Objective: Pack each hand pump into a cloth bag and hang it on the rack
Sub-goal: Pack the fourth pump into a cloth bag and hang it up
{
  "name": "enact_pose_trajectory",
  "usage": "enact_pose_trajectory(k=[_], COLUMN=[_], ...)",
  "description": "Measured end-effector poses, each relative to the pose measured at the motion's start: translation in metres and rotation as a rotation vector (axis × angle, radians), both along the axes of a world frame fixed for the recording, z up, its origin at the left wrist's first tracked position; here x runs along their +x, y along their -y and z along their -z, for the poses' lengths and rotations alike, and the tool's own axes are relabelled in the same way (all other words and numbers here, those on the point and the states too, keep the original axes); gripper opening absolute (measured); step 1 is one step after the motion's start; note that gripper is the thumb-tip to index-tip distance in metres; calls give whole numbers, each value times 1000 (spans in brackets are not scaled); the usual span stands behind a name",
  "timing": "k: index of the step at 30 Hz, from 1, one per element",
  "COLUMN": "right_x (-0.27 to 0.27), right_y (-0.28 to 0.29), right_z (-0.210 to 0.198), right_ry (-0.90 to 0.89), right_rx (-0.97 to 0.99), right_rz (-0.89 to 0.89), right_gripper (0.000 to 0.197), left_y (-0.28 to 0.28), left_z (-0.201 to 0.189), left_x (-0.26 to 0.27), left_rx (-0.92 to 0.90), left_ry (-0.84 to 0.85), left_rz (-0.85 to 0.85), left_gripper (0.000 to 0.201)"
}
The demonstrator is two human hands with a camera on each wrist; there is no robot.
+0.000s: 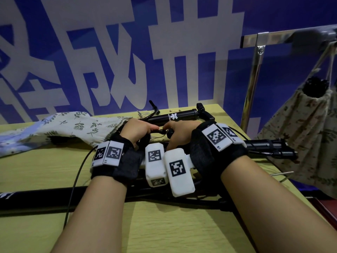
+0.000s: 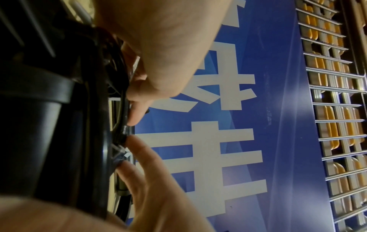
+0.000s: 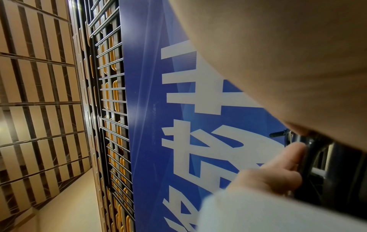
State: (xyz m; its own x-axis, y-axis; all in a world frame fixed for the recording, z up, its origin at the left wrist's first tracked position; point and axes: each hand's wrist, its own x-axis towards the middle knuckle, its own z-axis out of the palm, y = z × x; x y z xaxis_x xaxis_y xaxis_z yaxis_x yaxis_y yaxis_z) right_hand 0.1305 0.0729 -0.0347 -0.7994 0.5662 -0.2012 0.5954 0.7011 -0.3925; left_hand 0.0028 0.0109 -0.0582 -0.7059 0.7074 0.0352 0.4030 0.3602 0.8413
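Black and long, one hand pump (image 1: 45, 198) lies across the tabletop (image 1: 164, 232) nearest the viewer, under both forearms. Past it, the left hand (image 1: 138, 129) and right hand (image 1: 182, 133) meet fingertip to fingertip, each grip pinching a small black part of a pump hose (image 1: 161, 132) (the left wrist view shows fingers (image 2: 137, 109) pressed on a thin black tube). Right of the hands, a second pump's black barrel (image 1: 269, 146) runs toward the tabletop's right edge. Left of the hands, a leaf-printed cloth bag (image 1: 73, 127) lies flat, its mouth beside the left hand. Behind the hands a third pump with a white logo (image 1: 180, 115) rests near the tabletop's back edge. Beyond the right edge stands a metal rack (image 1: 255, 66), and from it a filled printed bag (image 1: 310, 128) hangs by its drawstring, something black showing at its mouth. Farthest back is a blue wall with white characters (image 1: 164, 52).
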Motion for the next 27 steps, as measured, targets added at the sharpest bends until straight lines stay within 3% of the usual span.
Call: enact_pose_trajectory(k=[6, 9, 17, 21, 24, 27], right_x=[-3, -8, -12, -11, -10, -11], right_y=[-1, -2, -5, -2, 0, 0], right_z=[5, 7, 8, 7, 6, 7], right_ry=[69, 109, 99, 65, 57, 41], right_rx=[109, 91, -22, 12, 16, 24], right_rz=[-1, -29, -57, -65, -66, -59], right_gripper=[81, 84, 64, 57, 54, 56], left_y=[1, 0, 0, 12, 27, 36], left_z=[2, 5, -1, -16, -20, -9], left_x=[-4, -7, -3, -8, -26, -54], left_rx=[76, 89, 38, 93, 137, -118], left_ry=[35, 72, 63, -36, -258, -383], left_rz=[-85, -70, 8, -73, -299, -455], left_gripper=[32, 36, 30, 25, 27, 30])
